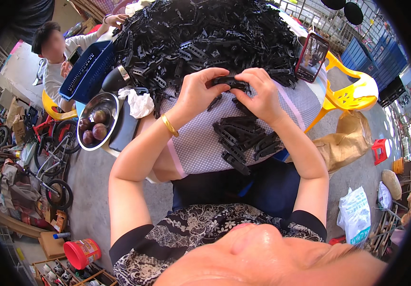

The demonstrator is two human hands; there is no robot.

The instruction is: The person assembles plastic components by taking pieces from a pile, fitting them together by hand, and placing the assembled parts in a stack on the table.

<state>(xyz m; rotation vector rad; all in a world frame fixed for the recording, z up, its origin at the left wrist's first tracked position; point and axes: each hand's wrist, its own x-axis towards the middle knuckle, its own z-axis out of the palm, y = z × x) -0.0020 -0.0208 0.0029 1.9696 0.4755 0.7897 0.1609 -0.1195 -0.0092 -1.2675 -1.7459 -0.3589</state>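
Near the middle of the frame, the left hand (200, 91) and the right hand (264, 99) meet over the bench (196, 148). They are nearly closed. Thumbs and fingers pinch one black plastic piece (229, 83) between them, one hand at each end. The fingers hide much of it, so I can't quite tell if it is one part or two stuck together.

Behind the hands, a big heap (200, 31) of black pieces fills the top of the frame. A small pile (246, 136) of them lies closer to the person, below the right hand.

The piece could pop loose, I think, because only the tips of the fingers have it. If it fell, it would be hard to find, since the others look so much like it. The lowest bits of the small pile are close to the front edge, so a bump from an arm might drop them into the lap. The big heap could slide if someone pulled from its bottom, and that might knock the phone (313, 57) at the upper right. At the left, a bowl (114, 131) of plums (99, 131) sits near the side, where an elbow swinging out could tip it.
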